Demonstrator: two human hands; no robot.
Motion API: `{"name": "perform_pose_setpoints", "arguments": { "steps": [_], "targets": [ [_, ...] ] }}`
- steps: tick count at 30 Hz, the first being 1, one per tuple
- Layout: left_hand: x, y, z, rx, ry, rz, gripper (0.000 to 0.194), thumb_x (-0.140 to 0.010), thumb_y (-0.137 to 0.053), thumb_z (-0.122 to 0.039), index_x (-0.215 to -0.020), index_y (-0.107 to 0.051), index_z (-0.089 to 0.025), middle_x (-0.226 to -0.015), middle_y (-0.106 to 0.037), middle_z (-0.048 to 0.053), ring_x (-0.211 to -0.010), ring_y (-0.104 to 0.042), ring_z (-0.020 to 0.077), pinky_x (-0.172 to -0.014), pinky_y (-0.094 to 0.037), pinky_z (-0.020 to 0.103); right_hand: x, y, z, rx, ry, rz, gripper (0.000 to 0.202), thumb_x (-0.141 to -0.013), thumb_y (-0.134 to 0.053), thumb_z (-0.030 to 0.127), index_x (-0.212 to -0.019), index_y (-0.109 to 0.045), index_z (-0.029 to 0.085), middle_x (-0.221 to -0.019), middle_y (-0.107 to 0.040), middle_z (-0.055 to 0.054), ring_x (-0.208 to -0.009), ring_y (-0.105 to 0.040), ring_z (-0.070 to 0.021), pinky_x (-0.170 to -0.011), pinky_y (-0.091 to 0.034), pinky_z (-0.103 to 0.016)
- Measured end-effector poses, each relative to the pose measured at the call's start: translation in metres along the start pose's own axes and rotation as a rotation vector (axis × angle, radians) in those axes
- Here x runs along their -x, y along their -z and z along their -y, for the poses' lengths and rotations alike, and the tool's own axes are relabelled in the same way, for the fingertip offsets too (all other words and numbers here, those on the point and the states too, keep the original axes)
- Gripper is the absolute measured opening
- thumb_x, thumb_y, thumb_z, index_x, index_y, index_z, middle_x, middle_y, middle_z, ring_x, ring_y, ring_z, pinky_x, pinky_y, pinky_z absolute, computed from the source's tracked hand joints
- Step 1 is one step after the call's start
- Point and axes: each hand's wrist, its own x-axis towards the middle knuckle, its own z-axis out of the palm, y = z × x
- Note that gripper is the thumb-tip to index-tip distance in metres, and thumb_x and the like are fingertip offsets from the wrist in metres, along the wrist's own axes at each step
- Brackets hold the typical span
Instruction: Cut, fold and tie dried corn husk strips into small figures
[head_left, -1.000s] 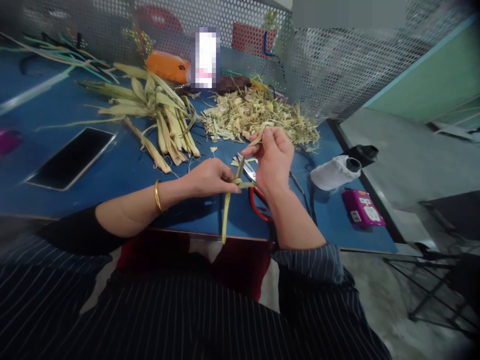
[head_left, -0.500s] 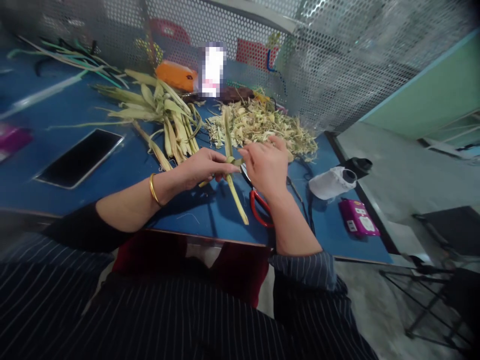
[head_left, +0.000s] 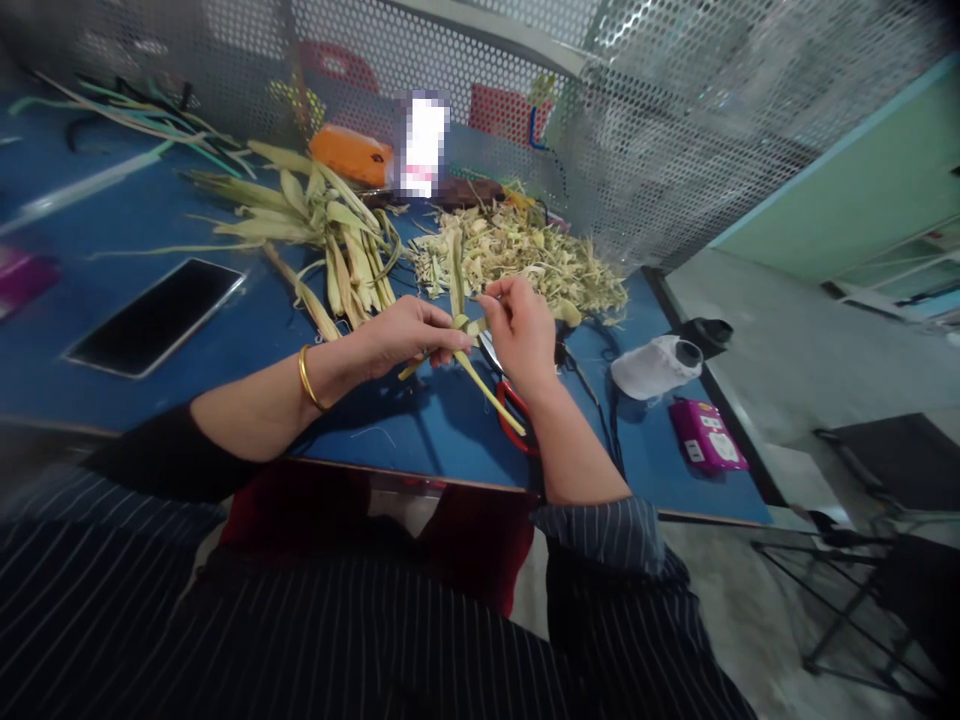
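Between thumb and fingers, my left hand (head_left: pixel 420 335) pinches pale green dried leaf strips (head_left: pixel 458 270) where they cross in a fold or knot. One strip's narrow end slants down to the right, over the scissors' handle. My right hand (head_left: pixel 520 330) is closed on the short end of a strip just right of that crossing. Scissors with red handles (head_left: pixel 506 418) lie on the table under my right hand and forearm, their blades partly covered. Beyond my left hand lies a bundle of long dried leaves (head_left: pixel 349 255).
Behind my hands spreads a heap of leaf scraps (head_left: pixel 517 250) against a perforated metal screen (head_left: pixel 615 170). A black phone (head_left: pixel 154 317) lies at left. On the right are a white-wrapped spool (head_left: pixel 649 368) and a purple packet (head_left: pixel 707 435). An orange packet (head_left: pixel 351 155) sits at the back.
My right hand has turned and drawn slightly back, its fingers now more curled. The strip's lower end has swung right, over the red handle. My left hand keeps its pinch.
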Motion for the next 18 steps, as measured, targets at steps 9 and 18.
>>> {"name": "perform_pose_setpoints", "arguments": {
  "steps": [9, 18],
  "targets": [
    [-0.007, 0.012, -0.003, 0.424, -0.006, -0.311, 0.024, -0.068, -0.079, -0.031, -0.078, -0.070, -0.011, -0.079, -0.072, 0.009, -0.064, -0.063, 0.0094, -0.040, -0.026, 0.016, 0.001, 0.000, 0.004, -0.261, -0.273, 0.084, 0.023, -0.086, -0.055, 0.034, -0.078, -0.068, 0.018, -0.081, -0.069, -0.006, -0.081, -0.062, -0.0206, -0.079, -0.045, -0.035],
    [-0.011, 0.006, 0.003, 0.406, -0.055, -0.243, 0.017, -0.067, -0.079, -0.026, -0.069, -0.070, -0.011, -0.086, -0.074, 0.011, -0.062, -0.059, 0.0078, -0.041, -0.028, 0.018, 0.019, -0.024, 0.032, -0.703, -0.437, 0.300, 0.034, -0.080, -0.062, 0.047, -0.066, -0.064, 0.016, -0.062, -0.058, 0.001, -0.061, -0.048, -0.0112, -0.063, -0.038, -0.026]
  ]
}}
